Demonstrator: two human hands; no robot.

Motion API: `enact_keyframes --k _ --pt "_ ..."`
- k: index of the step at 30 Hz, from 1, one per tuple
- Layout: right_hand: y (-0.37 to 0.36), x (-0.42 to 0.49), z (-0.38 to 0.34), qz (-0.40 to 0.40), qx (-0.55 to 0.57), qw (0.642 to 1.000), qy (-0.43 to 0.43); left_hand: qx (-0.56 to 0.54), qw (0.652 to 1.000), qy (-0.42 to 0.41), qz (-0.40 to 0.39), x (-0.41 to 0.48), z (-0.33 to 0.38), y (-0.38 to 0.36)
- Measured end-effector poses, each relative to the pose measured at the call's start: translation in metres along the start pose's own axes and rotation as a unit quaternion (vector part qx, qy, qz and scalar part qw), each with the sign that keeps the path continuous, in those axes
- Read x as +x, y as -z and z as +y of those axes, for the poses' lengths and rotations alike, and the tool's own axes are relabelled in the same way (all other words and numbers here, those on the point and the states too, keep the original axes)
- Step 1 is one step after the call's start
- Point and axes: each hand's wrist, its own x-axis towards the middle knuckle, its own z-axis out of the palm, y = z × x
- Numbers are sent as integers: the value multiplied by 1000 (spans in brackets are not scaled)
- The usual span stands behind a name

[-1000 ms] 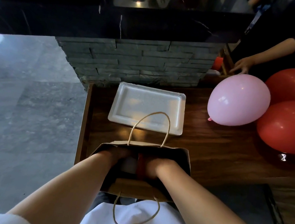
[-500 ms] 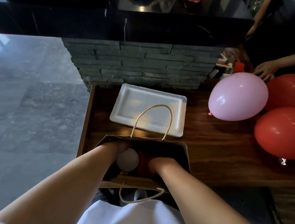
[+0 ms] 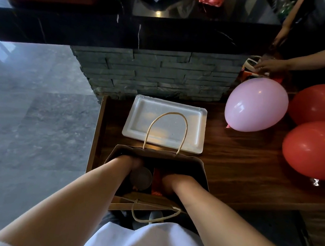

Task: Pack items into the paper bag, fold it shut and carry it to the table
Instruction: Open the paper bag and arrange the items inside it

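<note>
A brown paper bag (image 3: pixel 202 168) stands open at the near left corner of the dark wooden table (image 3: pixel 243 168). Its far rope handle (image 3: pixel 168 114) stands upright; the near handle (image 3: pixel 153 219) hangs toward me. Both my forearms reach down into the bag. My left hand (image 3: pixel 129 162) rests against a round pale-topped container (image 3: pixel 142 178) on the bag's left side. My right hand (image 3: pixel 172 181) is low on the right, beside a red item (image 3: pixel 158 181). The fingers of both hands are hidden in the dark interior.
A white foam tray (image 3: pixel 165 123) lies just behind the bag. A pink balloon (image 3: pixel 257 104) and two red balloons (image 3: pixel 316 149) sit on the table's right. Another person's hand (image 3: pixel 271 65) handles a bag at the back right. A stone-faced counter (image 3: pixel 153 75) rises behind; grey floor is left.
The round container has come into view between my hands inside the bag. The near handle has dropped lower against the bag. The other person's hand has shifted at the back right.
</note>
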Motion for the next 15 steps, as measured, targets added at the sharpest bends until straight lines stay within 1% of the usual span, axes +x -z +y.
enact_keyframes --k 4,6,7,9,10,11,12,13,14,15 --pt "2 1 1 -8 -11 1000 0 18 1000 8 -10 -6 0 1" --pt "3 0 0 -12 -23 1000 2 74 997 0 -2 -8 0 2" --pt "4 -2 -1 -16 -32 999 1 77 997 0 4 -12 1 1" --pt "7 -9 -3 -13 -44 999 8 90 996 -28 3 -27 5 0" --pt "10 -16 -4 2 -56 998 21 73 996 -50 3 -36 8 4" --pt "15 -25 -2 27 -75 996 43 78 993 -84 -2 -48 8 11" --pt "19 -38 3 63 -82 992 74 58 991 -119 -26 -60 5 21" --pt "22 -53 13 98 -60 987 109 2 985 -165 -52 -71 -3 34" --pt "25 -74 26 124 6 982 140 -70 973 -209 -67 -84 -13 47" --pt "26 -96 40 135 106 970 170 -131 953 -263 -78 -95 -27 61"
